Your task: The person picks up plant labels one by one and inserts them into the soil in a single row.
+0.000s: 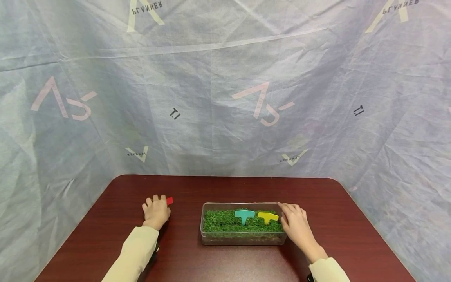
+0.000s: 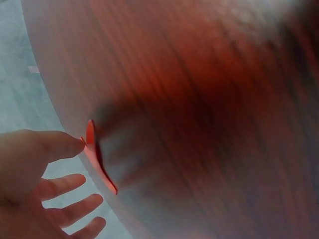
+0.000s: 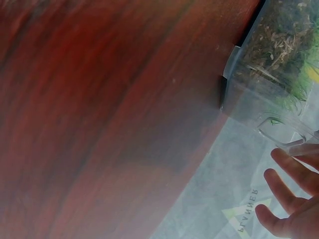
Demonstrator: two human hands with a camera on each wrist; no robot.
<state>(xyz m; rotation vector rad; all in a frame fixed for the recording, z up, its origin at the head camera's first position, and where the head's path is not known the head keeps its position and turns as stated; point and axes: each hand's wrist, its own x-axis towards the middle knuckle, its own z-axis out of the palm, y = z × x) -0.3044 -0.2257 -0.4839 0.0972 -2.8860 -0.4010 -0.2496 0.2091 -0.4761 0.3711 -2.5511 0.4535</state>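
Observation:
At the left of the table, my left hand (image 1: pixel 156 211) pinches a red T-shaped plant label (image 2: pixel 97 162). The thumb lies against the label in the left wrist view, while the other fingers are spread apart. A clear plastic box (image 1: pixel 243 239) holds green artificial grass (image 1: pixel 220 221). Upright in the grass stand a teal T-shaped label (image 1: pixel 244 214) and, to its right, a yellow one (image 1: pixel 268 217). My right hand (image 1: pixel 297 225) touches the rim at the box's right end with relaxed fingers, several of them free in the right wrist view.
The dark red-brown wooden table (image 1: pixel 186 258) has rounded far corners. Grey printed fabric (image 1: pixel 211 137) hangs behind it and along both sides. An oval handle opening (image 3: pixel 281 130) shows in the box's end wall.

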